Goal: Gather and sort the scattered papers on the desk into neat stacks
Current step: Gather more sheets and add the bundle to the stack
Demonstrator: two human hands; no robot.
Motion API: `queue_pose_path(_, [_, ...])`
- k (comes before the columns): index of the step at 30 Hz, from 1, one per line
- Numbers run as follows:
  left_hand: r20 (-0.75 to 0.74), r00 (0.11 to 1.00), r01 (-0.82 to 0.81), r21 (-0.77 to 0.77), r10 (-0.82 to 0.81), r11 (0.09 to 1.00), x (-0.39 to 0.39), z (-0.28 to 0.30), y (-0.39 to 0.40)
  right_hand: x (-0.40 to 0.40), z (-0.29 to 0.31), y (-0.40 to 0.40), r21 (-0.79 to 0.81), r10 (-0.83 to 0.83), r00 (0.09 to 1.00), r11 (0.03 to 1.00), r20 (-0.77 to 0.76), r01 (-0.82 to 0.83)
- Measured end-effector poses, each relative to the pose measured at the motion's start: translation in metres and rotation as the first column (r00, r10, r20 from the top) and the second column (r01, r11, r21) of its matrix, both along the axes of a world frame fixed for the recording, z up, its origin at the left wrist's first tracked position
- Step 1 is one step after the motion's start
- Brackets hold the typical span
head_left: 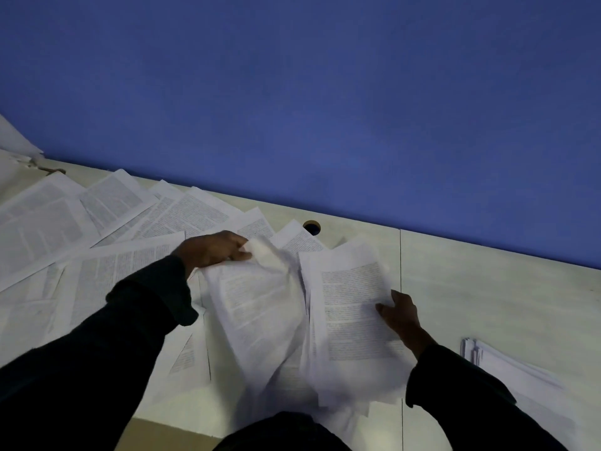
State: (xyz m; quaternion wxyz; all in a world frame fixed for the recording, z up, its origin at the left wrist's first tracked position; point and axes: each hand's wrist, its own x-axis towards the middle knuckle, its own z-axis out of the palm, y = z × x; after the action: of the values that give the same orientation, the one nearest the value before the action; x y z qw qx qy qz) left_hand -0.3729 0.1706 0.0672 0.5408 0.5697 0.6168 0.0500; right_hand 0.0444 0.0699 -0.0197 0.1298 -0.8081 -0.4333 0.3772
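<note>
Printed white sheets lie scattered and overlapping across the left half of the pale desk (487, 288). My left hand (213, 249) grips the top edge of a curled, blurred sheet (257, 307) at the desk's middle. My right hand (403, 315) holds the right edge of a bundle of printed pages (351, 317), thumb on top, lifted slightly above the desk. The loose scattered sheets (107, 222) fan out toward the far left. Both forearms wear dark sleeves.
A blue partition wall (325, 109) stands along the desk's back edge. A round cable hole (312, 227) sits near it. A neat stack of paper (507, 366) lies at the right front. More paper (13, 141) leans at the far left corner.
</note>
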Motion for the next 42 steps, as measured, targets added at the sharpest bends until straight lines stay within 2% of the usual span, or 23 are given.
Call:
queue_pose_path(1, [0.157,0.974,-0.154,-0.05,0.16,0.987,-0.005,-0.002,-0.003,0.0,0.0,-0.001,0.009,-0.027,1.0,1.0,-0.013,0.027])
queue_pose_path(2, [0.3,0.89,-0.32,-0.122,0.342,0.94,-0.009,-0.008,-0.006,0.0,-0.001,-0.002,0.011,-0.058,0.998,0.998,-0.025,0.059])
queue_pose_path(3, [0.41,0.741,-0.492,-0.206,0.532,0.845,-0.011,-0.016,-0.007,0.0,-0.001,-0.004,0.01,-0.087,0.996,0.996,-0.033,0.087])
queue_pose_path(5, [0.469,0.398,-0.758,-0.317,0.789,0.57,-0.008,-0.04,-0.012,-0.003,-0.003,-0.01,0.008,-0.141,0.989,0.99,-0.054,0.142])
queue_pose_path(7, [0.405,0.234,-0.847,-0.36,0.884,0.39,0.011,-0.057,-0.023,-0.009,-0.006,-0.014,0.02,-0.218,0.968,0.975,-0.126,0.222])
queue_pose_path(9, [0.384,0.154,-0.774,-0.525,0.91,0.353,0.043,-0.071,-0.043,-0.018,-0.008,-0.018,0.034,-0.289,0.927,0.952,-0.238,0.305])
queue_pose_path(12, [0.289,0.228,-0.725,-0.587,0.93,0.36,0.101,-0.082,-0.088,-0.031,-0.017,-0.02,-0.007,-0.372,0.834,0.915,-0.407,0.404])
queue_pose_path(15, [0.194,0.302,-0.745,-0.562,0.933,0.358,0.141,-0.103,-0.134,-0.043,-0.021,-0.025,-0.136,-0.442,0.639,0.873,-0.63,0.469])
queue_pose_path(17, [0.198,0.321,-0.733,-0.568,0.926,0.376,0.152,-0.111,-0.154,-0.051,-0.012,-0.026,-0.274,-0.468,0.524,0.871,-0.711,0.407])
queue_pose_path(18, [0.198,0.324,-0.728,-0.573,0.925,0.378,0.156,-0.108,-0.16,-0.056,-0.005,-0.027,-0.307,-0.45,0.527,0.889,-0.721,0.34])
queue_pose_path(20, [0.183,0.347,-0.723,-0.572,0.92,0.387,0.16,-0.103,-0.165,-0.068,0.005,-0.029,-0.242,-0.342,0.622,0.94,-0.704,0.242])
queue_pose_path(23, [0.152,0.476,-0.643,-0.612,0.866,0.461,0.154,-0.09,-0.165,-0.078,-0.005,-0.029,-0.056,-0.234,0.811,0.969,-0.537,0.242])
queue_pose_path(25, [0.137,0.512,-0.628,-0.613,0.848,0.479,0.139,-0.084,-0.165,-0.079,-0.016,-0.028,-0.03,-0.27,0.831,0.956,-0.487,0.293])
queue_pose_path(26, [0.116,0.499,-0.688,-0.549,0.859,0.474,0.129,-0.079,-0.163,-0.076,-0.021,-0.026,-0.036,-0.291,0.823,0.949,-0.488,0.314])
queue_pose_path(28, [-0.01,0.493,-0.848,-0.229,0.87,0.478,0.106,-0.071,-0.153,-0.065,-0.026,-0.024,-0.044,-0.298,0.802,0.946,-0.518,0.322])
queue_pose_path(29, [-0.114,0.53,-0.848,-0.053,0.84,0.528,0.093,-0.069,-0.145,-0.056,-0.027,-0.023,-0.043,-0.285,0.791,0.949,-0.541,0.312])
queue_pose_path(31, [-0.171,0.653,-0.738,0.073,0.738,0.671,0.074,-0.053,-0.128,-0.035,-0.031,-0.023,-0.038,-0.226,0.759,0.966,-0.611,0.257])
queue_pose_path(33, [-0.025,0.832,-0.555,-0.04,0.554,0.831,0.061,-0.036,-0.11,-0.021,-0.022,-0.024,0.003,-0.075,0.7,0.994,-0.71,0.11])
queue_pose_path(35, [0.112,0.948,-0.27,-0.214,0.298,0.939,0.056,-0.019,-0.095,-0.016,-0.008,-0.023,0.015,0.022,0.621,1.0,-0.784,-0.017])
queue_pose_path(36, [0.185,0.963,-0.145,-0.258,0.196,0.955,0.057,-0.014,-0.091,-0.018,0.0,-0.022,-0.006,0.014,0.57,0.999,-0.822,-0.034])
queue_pose_path(38, [0.41,0.904,0.026,-0.334,0.121,0.942,0.067,-0.009,-0.087,-0.03,0.012,-0.024,-0.089,-0.067,0.462,0.996,-0.885,-0.026])
queue_pose_path(40, [0.509,0.849,0.076,-0.388,0.144,0.918,0.081,-0.017,-0.098,-0.047,0.018,-0.04,-0.147,-0.117,0.449,0.989,-0.886,-0.032])
queue_pose_path(42, [0.528,0.832,0.064,-0.398,0.171,0.915,0.094,-0.034,-0.124,-0.061,0.014,-0.07,-0.187,-0.141,0.46,0.981,-0.877,-0.057])
